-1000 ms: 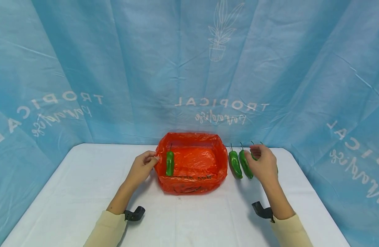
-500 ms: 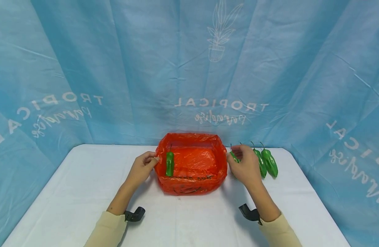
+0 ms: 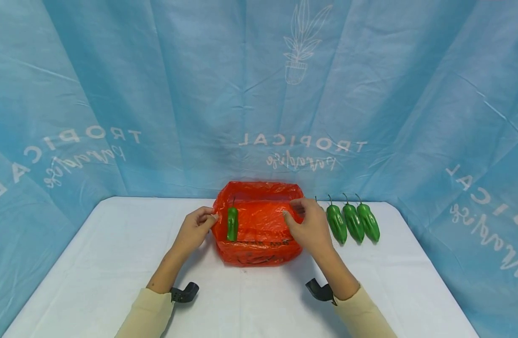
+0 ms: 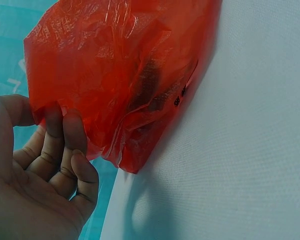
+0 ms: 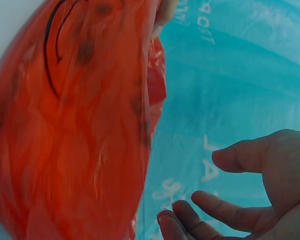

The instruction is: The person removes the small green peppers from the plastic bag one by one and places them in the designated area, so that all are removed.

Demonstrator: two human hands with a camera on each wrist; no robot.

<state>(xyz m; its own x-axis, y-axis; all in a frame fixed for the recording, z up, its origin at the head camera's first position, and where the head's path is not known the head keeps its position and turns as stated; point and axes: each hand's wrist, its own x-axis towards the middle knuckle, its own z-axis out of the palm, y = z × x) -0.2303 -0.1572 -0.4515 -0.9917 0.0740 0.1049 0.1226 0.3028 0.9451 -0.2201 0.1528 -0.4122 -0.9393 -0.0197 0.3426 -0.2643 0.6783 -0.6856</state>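
Observation:
A red plastic bag stands on the table with its mouth spread wide. Inside it, toward the left, lies one green chili pepper. My left hand pinches the bag's left rim between thumb and fingers, as the left wrist view also shows at close range. Over the bag's right side hovers my right hand, hiding part of the rim there. In the right wrist view its thumb and fingers are spread apart with nothing between them. Several more green chili peppers lie right of the bag, one mostly hidden behind this hand.
A white cloth covers the table. Blue printed curtains hang behind and at both sides, close to the table's back edge. Each wrist wears a black camera mount.
My right hand has moved left, from above the row of chili peppers to over the bag's right side. The left hand stays at the left rim, and the peppers lie where they were.

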